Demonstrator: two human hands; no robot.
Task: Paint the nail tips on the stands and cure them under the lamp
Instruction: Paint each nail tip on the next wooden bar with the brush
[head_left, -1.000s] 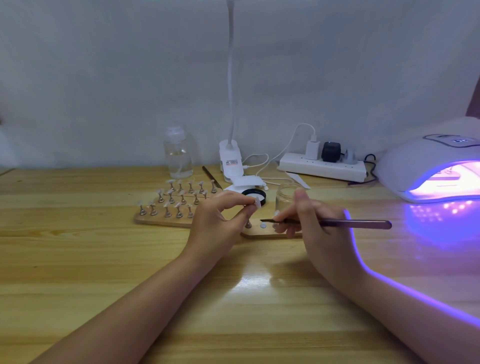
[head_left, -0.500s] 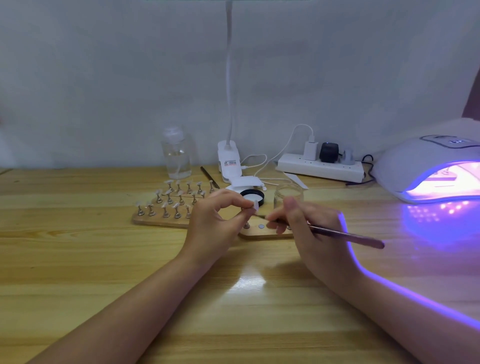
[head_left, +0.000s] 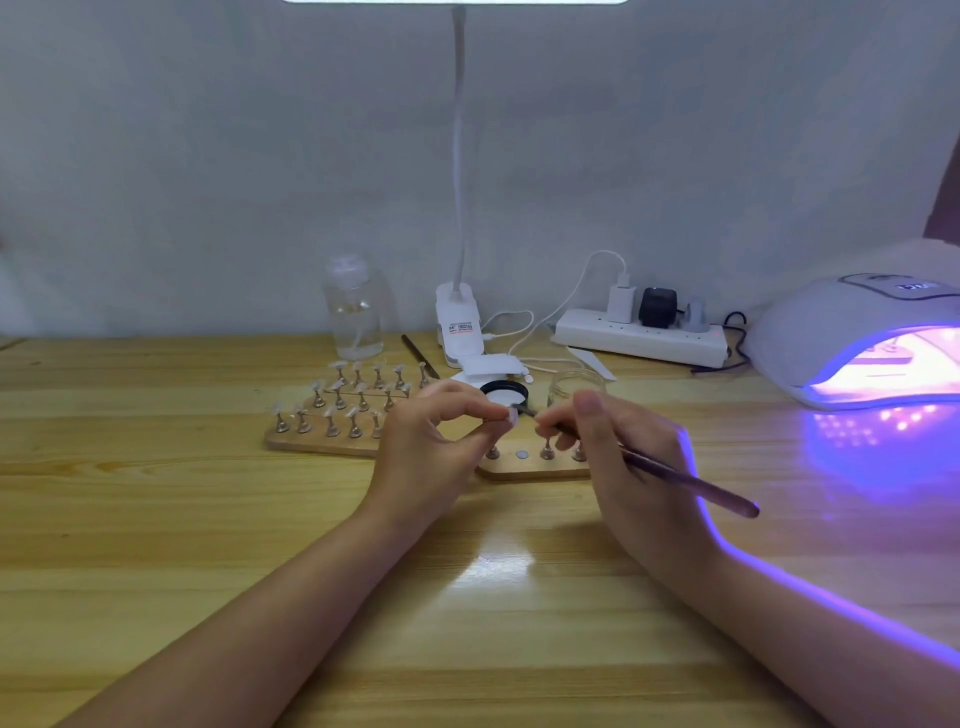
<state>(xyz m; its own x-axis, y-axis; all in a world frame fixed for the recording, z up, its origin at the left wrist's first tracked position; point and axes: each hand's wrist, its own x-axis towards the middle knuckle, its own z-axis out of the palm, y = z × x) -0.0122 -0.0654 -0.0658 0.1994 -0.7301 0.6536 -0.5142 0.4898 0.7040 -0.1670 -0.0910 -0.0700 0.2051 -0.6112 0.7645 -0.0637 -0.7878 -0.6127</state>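
Her left hand (head_left: 431, 441) pinches one nail tip (head_left: 511, 415) above the near board (head_left: 524, 470) while the right hand (head_left: 618, 447) grips the brush (head_left: 685, 480), bristles touching it. The far-left board of tips (head_left: 343, 410) looks unpainted; the curing lamp (head_left: 857, 343) glows right, its contents unclear.

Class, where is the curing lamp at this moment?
In the head view, the curing lamp sits lit at the table's far right, just right of the power strip.

Head view, forward-down, near tabletop (head_left: 156, 519)
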